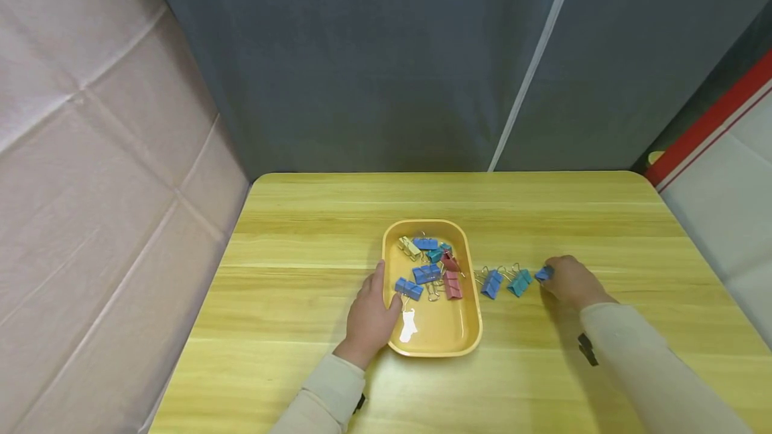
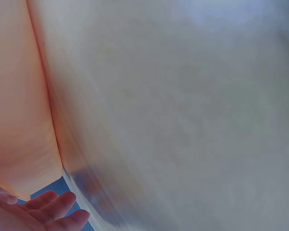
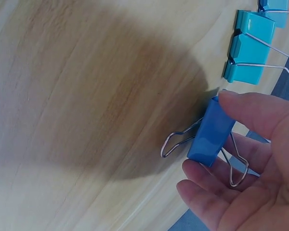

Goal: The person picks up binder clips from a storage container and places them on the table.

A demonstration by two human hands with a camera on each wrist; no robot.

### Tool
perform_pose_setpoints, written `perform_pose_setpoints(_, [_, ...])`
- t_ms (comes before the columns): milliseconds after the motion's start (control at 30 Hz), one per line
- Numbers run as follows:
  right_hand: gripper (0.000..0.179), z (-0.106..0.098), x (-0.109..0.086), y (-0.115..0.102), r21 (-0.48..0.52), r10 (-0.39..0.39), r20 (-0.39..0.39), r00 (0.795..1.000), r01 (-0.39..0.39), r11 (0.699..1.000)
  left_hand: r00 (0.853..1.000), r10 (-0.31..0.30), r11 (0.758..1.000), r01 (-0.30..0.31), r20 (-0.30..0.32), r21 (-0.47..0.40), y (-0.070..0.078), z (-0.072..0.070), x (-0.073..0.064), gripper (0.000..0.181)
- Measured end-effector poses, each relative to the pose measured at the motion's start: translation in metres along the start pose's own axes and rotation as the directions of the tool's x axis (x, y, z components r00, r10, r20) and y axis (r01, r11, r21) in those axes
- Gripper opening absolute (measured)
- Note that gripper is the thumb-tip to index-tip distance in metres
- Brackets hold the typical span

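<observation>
A yellow tray [image 1: 443, 339] stands on the table with several binder clips in it, among them a yellow binder clip [image 1: 409, 248] and a pink binder clip [image 1: 453, 285]. My left hand [image 1: 369, 319] grips its left wall, thumb over the rim and fingers outside. To the right of the tray, my right hand [image 1: 575, 282] pinches a blue binder clip [image 3: 212, 132] between thumb and fingers, close to the tabletop. Between tray and right hand lie another blue binder clip [image 1: 492, 284] and a teal binder clip [image 3: 250, 47], side by side.
The wooden table [image 1: 289, 333] runs back to a dark grey panel [image 1: 362, 65]. At the left hangs a pale sheet [image 1: 108, 173]. A red-edged white panel [image 1: 736, 179] borders the right side.
</observation>
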State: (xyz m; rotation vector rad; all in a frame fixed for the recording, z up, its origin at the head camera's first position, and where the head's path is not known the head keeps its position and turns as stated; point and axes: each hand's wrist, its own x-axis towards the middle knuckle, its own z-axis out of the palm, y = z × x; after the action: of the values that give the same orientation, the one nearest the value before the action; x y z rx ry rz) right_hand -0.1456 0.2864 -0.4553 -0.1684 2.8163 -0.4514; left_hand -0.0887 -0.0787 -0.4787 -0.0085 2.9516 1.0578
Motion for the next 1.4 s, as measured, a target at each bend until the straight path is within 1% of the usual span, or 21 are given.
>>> perform_pose_setpoints(433, [0.043,0.0021,0.0001,-0.0019,-0.003,0.013,0.011,1.0,-0.013,1.0,1.0,-0.008,1.0,0.008,0.007,0.004,0.0,0.0001,0.0001,0.069])
perform_pose_setpoints(667, [0.041,0.0037,0.0004,-0.0013,0.009,0.024,0.016,1.0,-0.024,1.0,1.0,-0.009,1.0,0.009,0.008,-0.006,-0.0006,0.001,0.0003,0.07])
perform_pose_setpoints(900, [0.034,0.0046,0.0026,0.0002,0.026,0.03,0.01,0.999,-0.031,0.999,1.0,-0.006,1.0,0.006,0.006,-0.004,-0.0014,0.0014,0.0005,0.07])
perform_pose_setpoints(1033, [0.039,0.0052,0.0022,-0.0009,0.021,0.038,0.006,0.999,-0.038,0.999,1.0,-0.009,1.0,0.009,0.007,-0.004,-0.0011,0.0012,0.0004,0.069])
perform_pose_setpoints(1400, [0.045,0.0059,0.0029,-0.001,0.005,0.044,0.005,0.999,-0.044,0.999,1.0,-0.014,1.0,0.014,0.011,-0.002,-0.0024,0.0024,0.0007,0.07])
